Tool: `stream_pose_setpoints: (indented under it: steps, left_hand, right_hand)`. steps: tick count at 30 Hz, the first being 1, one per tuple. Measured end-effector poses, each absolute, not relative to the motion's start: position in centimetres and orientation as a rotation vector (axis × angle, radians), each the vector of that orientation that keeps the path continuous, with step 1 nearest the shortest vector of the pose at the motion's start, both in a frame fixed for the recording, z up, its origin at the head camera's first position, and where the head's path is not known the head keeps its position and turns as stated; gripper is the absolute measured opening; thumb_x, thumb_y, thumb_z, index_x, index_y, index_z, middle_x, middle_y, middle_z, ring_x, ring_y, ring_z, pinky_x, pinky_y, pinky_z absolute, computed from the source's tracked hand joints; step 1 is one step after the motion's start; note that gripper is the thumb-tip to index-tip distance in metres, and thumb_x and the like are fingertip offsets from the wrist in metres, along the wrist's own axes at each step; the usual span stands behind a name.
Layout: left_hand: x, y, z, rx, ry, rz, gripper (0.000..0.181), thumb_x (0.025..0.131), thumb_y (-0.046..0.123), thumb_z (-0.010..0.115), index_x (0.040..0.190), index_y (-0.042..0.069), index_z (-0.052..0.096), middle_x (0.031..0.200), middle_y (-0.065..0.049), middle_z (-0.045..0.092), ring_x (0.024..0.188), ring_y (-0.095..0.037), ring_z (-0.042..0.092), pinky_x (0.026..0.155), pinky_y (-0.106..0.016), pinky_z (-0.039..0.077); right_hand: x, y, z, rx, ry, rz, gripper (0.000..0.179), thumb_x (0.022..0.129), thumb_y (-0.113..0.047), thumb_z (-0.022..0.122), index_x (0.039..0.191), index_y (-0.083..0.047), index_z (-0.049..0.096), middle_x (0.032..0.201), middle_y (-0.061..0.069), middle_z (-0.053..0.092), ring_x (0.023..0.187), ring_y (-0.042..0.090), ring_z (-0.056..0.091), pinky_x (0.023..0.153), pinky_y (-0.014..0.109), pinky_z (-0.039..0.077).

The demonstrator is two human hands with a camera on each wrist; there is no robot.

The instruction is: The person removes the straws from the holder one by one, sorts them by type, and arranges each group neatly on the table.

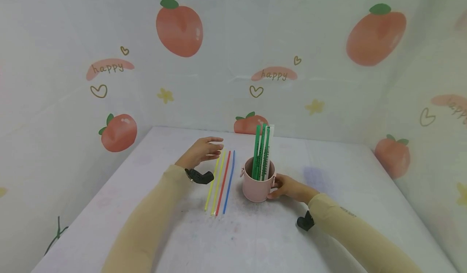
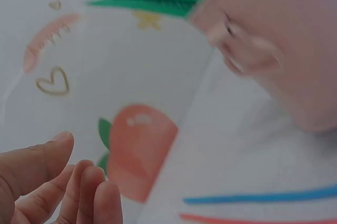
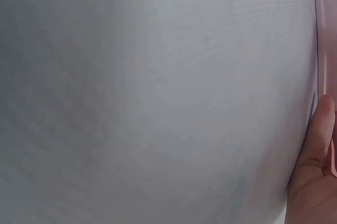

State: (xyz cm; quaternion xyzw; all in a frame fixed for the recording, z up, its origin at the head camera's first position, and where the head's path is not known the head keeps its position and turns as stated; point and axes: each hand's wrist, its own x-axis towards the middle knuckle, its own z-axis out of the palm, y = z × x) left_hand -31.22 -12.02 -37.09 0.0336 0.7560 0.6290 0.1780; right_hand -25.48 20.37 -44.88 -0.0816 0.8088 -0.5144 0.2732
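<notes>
With the left hand point(image 1: 202, 150), fingers loosely bent, hovering near the far ends of two yellow straws point(image 1: 218, 184). With the right hand point(image 1: 290, 188), gripping the handle side of a pink cup point(image 1: 257, 190), upright on the desk point(image 1: 292, 248). Inside the cup, tall green sticks point(image 1: 256, 151). Between yellow straws and cup, a red straw point(image 1: 223, 184) and a blue straw point(image 1: 229, 184). Behind, a white, peach-printed backdrop point(image 1: 219, 94).

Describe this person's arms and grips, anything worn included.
The left sleeve and right sleeve are long and tan; the right bears dark lettering too small to read. A black gadget sits at the left wrist, another at the right. The left grip and right grip are bare, without gloves.
</notes>
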Motion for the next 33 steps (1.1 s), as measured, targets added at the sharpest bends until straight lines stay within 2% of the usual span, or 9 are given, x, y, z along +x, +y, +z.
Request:
stream_pose_setpoints:
  steps: [6, 11, 19, 24, 33]
  left_hand:
    - [-31.2, -10.3, -34.7, 0.207, 2.141, 1.805, 0.045, 0.094, 0.018, 0.065, 0.137, 0.011, 0.051, 0.131, -0.017, 0.053, 0.109, -0.028, 0.058, 0.099, -0.038, 0.050]
    - [-30.8, -8.5, -33.6, 0.253, 2.124, 1.835, 0.043, 0.094, 0.015, 0.064, 0.135, 0.007, 0.052, 0.126, -0.015, 0.055, 0.117, -0.034, 0.056, 0.100, -0.038, 0.050]
    - [-30.6, -6.0, -34.3, 0.288, 2.113, 1.806, 0.044, 0.094, 0.012, 0.064, 0.135, 0.003, 0.051, 0.131, -0.018, 0.055, 0.113, -0.029, 0.060, 0.100, -0.038, 0.050]
    - [-30.6, -4.9, -34.8, 0.277, 2.089, 1.821, 0.046, 0.092, 0.008, 0.064, 0.135, 0.000, 0.051, 0.127, -0.020, 0.058, 0.117, -0.032, 0.059, 0.101, -0.039, 0.049]
    - [-30.8, -3.3, -36.0, 0.254, 2.067, 1.797, 0.042, 0.091, 0.007, 0.068, 0.131, 0.004, 0.056, 0.129, -0.017, 0.060, 0.117, -0.028, 0.060, 0.100, -0.040, 0.050]
  right_hand:
    - [-25.5, 20.5, -44.8, -0.231, 2.173, -1.390, 0.073, 0.081, -0.010, 0.078, 0.143, -0.001, 0.040, 0.131, 0.016, 0.053, 0.121, 0.030, 0.045, 0.111, 0.053, 0.032]
    - [-25.5, 20.5, -44.7, -0.255, 2.164, -1.394, 0.072, 0.081, -0.010, 0.077, 0.142, 0.001, 0.040, 0.130, 0.017, 0.053, 0.119, 0.029, 0.046, 0.110, 0.050, 0.034]
    - [-25.7, 20.5, -45.0, -0.222, 2.169, -1.384, 0.071, 0.081, -0.010, 0.078, 0.141, -0.001, 0.042, 0.128, 0.015, 0.054, 0.119, 0.029, 0.046, 0.111, 0.053, 0.032]
    - [-25.9, 20.5, -45.2, -0.213, 2.176, -1.374, 0.071, 0.080, -0.013, 0.080, 0.140, -0.002, 0.043, 0.127, 0.014, 0.055, 0.118, 0.028, 0.047, 0.110, 0.053, 0.034]
    - [-25.8, 20.7, -45.1, -0.301, 2.132, -1.416, 0.068, 0.080, -0.009, 0.079, 0.138, 0.002, 0.044, 0.127, 0.014, 0.057, 0.116, 0.024, 0.050, 0.108, 0.045, 0.036]
